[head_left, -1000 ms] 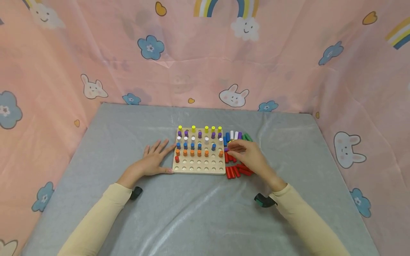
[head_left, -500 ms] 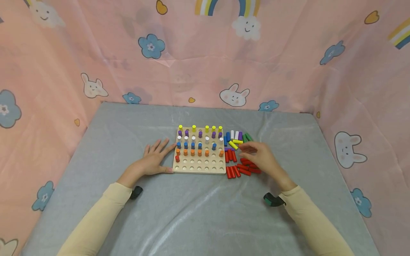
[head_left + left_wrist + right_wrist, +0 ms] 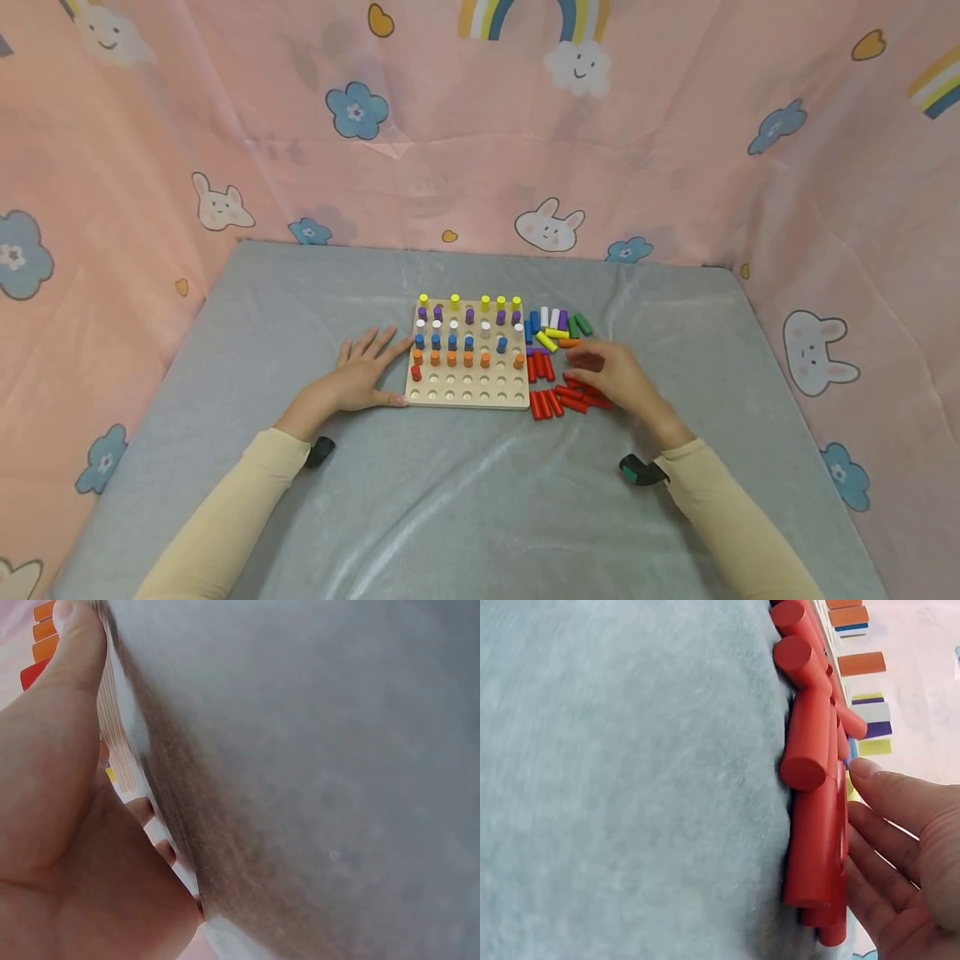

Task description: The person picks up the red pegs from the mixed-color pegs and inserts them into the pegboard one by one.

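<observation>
We see the right hand (image 3: 618, 375) with thumb and fingers parted, nothing visible between them, above loose red pegs (image 3: 573, 404); its fingertips are just beside an orange peg (image 3: 569, 342). These smooth cylinders look light, stiff and sturdy, though apt to roll; we would pinch one across its middle. Those by the hand lie roughly crosswise; red pegs closer to the pegboard (image 3: 441, 387) point mostly away from the person. Farther left, the left hand (image 3: 356, 383) spreads its fingers, thumb and forefinger touching the board's left edge, gripping nothing.
</observation>
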